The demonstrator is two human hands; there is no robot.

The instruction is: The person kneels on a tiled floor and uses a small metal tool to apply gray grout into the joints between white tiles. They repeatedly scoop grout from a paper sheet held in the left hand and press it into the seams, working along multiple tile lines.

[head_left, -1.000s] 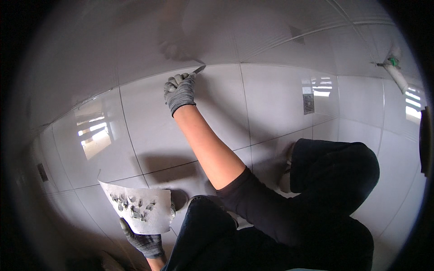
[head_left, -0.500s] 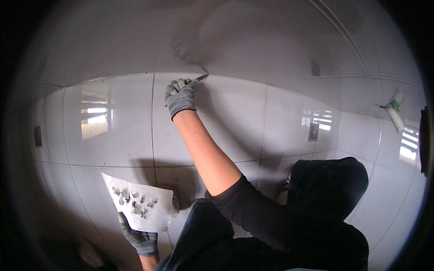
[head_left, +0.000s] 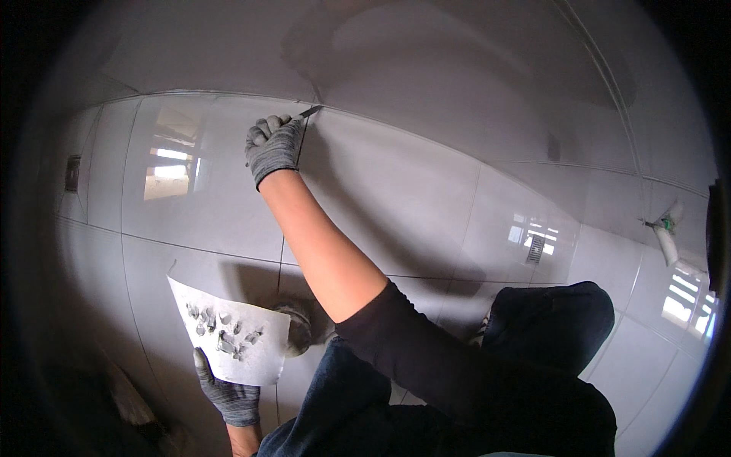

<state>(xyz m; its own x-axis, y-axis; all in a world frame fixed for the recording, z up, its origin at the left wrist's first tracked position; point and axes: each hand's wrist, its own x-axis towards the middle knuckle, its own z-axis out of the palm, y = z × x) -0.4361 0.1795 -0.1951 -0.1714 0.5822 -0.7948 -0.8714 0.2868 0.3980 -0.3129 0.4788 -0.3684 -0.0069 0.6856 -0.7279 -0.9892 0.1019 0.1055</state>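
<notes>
My right hand (head_left: 275,145), in a grey knit glove, is closed around a small tool with a narrow dark blade (head_left: 311,111); its handle is hidden in the fist. The blade's tip meets the seam where the white tiled floor (head_left: 381,190) joins the wall (head_left: 426,68), close to a dark floor joint. Lower left, my gloved left hand (head_left: 231,397) grips a stiff white sheet (head_left: 259,369) by its near edge, thumb on top. Several dark grey paste-like lumps (head_left: 227,343) lie on the sheet.
A round dark object (head_left: 298,329) stands partly behind the sheet. My bent knees are close below my right arm. Floor drains (head_left: 535,248) sit to the right and far left (head_left: 72,174). A white pipe (head_left: 667,245) with a green part comes from the right wall.
My right hand has moved left along the floor-wall seam with the blade, reaching a floor joint. The view has turned somewhat. My left hand still holds the sheet with the lumps.
</notes>
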